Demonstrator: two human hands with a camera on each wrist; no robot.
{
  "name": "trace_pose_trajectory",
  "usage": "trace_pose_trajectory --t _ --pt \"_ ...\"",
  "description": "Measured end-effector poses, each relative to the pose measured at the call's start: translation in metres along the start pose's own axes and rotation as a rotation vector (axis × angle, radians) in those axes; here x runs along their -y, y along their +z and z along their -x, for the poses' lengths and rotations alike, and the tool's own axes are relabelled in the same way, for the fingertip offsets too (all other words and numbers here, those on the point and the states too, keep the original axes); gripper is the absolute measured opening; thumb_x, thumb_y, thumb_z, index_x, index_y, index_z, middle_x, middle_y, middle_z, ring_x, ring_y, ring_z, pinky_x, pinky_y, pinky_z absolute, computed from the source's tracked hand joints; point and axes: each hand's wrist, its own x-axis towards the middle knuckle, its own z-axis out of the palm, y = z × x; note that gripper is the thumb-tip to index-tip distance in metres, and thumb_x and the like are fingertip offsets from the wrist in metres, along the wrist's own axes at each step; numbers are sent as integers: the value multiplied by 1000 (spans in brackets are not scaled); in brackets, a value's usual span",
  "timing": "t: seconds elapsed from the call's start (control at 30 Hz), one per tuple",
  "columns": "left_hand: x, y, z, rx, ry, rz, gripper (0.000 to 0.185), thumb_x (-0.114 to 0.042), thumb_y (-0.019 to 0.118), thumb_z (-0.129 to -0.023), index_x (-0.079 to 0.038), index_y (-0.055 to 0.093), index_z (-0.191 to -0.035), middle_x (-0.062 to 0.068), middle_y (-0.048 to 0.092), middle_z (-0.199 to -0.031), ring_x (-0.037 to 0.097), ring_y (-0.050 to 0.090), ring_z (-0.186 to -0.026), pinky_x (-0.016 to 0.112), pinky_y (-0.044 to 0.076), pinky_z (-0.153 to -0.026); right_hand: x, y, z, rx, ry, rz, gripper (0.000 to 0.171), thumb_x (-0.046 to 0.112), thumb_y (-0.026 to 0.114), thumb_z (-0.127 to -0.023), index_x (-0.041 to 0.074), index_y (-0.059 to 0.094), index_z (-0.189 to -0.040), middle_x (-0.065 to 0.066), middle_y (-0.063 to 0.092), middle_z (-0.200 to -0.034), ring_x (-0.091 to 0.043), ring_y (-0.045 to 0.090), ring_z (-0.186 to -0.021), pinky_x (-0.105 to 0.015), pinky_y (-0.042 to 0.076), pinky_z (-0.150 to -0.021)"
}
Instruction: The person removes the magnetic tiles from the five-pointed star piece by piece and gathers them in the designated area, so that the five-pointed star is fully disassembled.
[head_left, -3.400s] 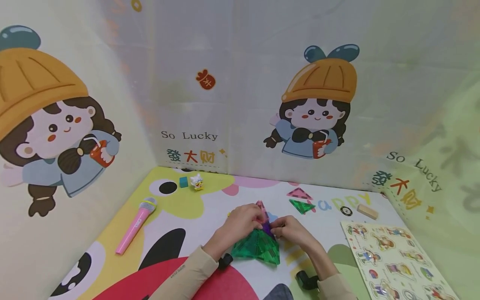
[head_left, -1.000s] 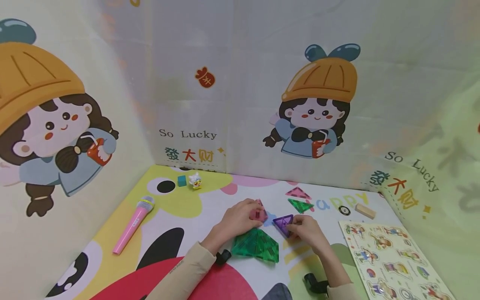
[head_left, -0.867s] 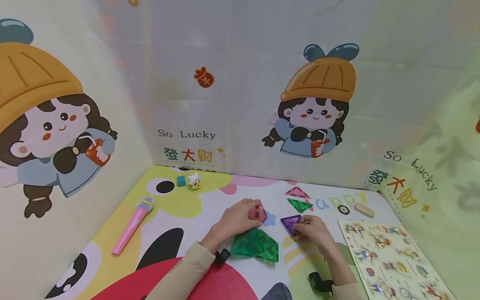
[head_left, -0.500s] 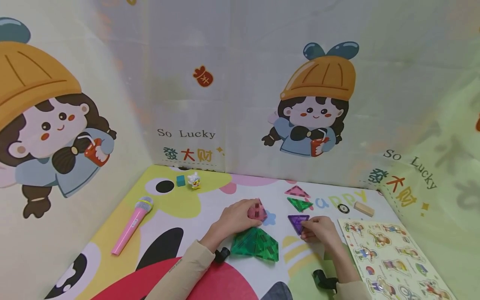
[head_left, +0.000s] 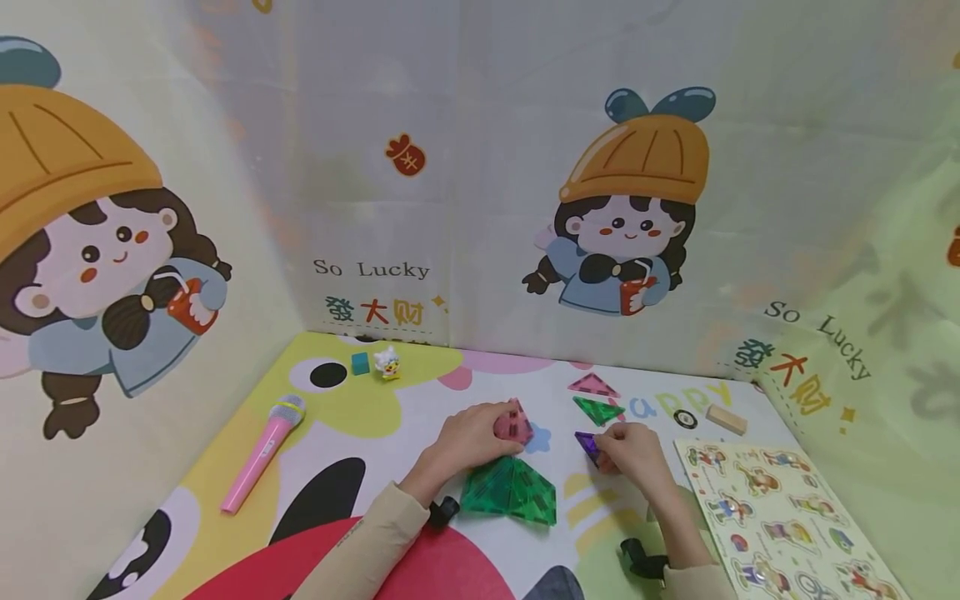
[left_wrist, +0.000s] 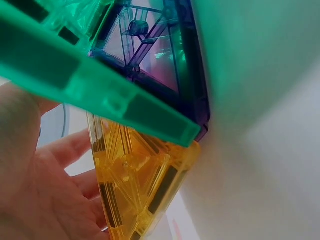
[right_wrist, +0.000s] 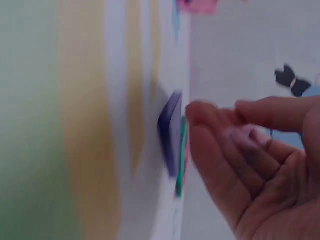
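Meanwhile, the purple triangle tile (head_left: 587, 444) was found on the mat (head_left: 420, 417), touched at its right edge by the relaxed fingertips (head_left: 604, 440) of the right hand (head_left: 630, 454). The pink tile (head_left: 514, 424) atop the green tile structure (head_left: 512, 492) was gripped by the left hand (head_left: 468, 437).

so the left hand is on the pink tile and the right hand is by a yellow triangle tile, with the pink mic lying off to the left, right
Not quite: the tile at the right hand is purple, not yellow. The head view shows the purple triangle tile at its fingertips. The rest holds: the left hand is on the pink tile, and the pink mic lies off to the left.
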Motion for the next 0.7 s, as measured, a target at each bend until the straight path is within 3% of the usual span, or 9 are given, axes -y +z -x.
trace_pose_trajectory --t 0.2,0.33,0.53,0.7 --pt "1 0 1 -7 -5 -17 72 -57 74 -80 -30 53 -143 -1 65 -129 16 60 -106 41 53 -81 22 31 -10 88 -74 -59 22 19 66 -93 1 64 -80 -8 70 -67 -18 66 -58 -30 55 -58" --pt "0 1 1 -17 -4 -21 74 -59 74 -79 -30 52 -144 -1 67 -126 16 60 -102 39 53 -78 29 51 -22 115 -120 -63 16 16 69 -90 2 64 -92 -10 72 -81 -17 65 -68 -28 53 -62" --pt "-1 -1 2 -13 -26 -14 77 -59 76 -78 -28 51 -144 1 67 -122 16 59 -99 37 51 -75 36 67 -36 232 -214 -3 31 21 68 -89 6 70 -117 -11 72 -113 -21 63 -99 -38 53 -86" --pt "1 -2 2 -10 -50 -16 78 -60 75 -78 -29 51 -145 2 67 -123 17 59 -100 38 52 -77 38 68 -45 361 -195 -64 35 24 65 -92 4 69 -120 -10 71 -116 -20 60 -103 -43 47 -95"
